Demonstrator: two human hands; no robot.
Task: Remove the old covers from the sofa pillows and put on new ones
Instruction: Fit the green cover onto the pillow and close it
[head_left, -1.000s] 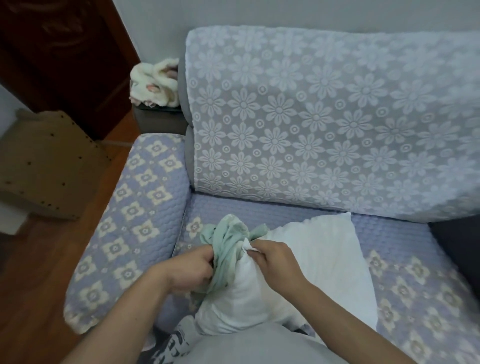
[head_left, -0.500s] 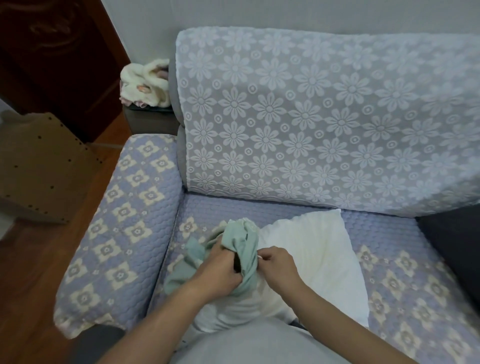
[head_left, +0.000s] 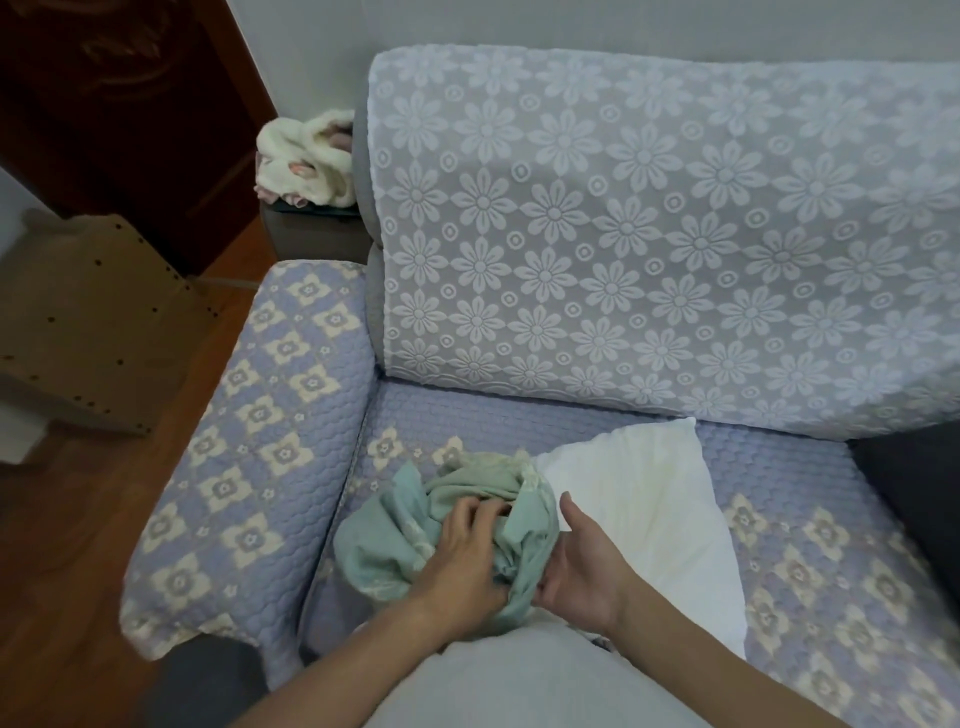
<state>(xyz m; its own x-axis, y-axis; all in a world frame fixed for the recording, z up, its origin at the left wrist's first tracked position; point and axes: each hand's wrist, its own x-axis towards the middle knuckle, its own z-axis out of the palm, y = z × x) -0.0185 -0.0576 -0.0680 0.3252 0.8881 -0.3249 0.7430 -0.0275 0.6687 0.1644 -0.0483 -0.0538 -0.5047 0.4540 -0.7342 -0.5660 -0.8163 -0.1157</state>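
— What do we have on the left?

— The quilted sofa arm (head_left: 244, 447), then the bunched green cover (head_left: 384, 540) on the near seat. Our left hand (head_left: 462, 556) lies on top of it, fingers curled into the folds, gripping the cloth.

— And to the right?

— Our right hand (head_left: 579, 564) cups the bundle's right side, palm up, thumb raised, fingers under the fabric. Just beyond it lies the bare white pillow (head_left: 660, 519), on the seat below the lace-draped backrest (head_left: 649, 234).
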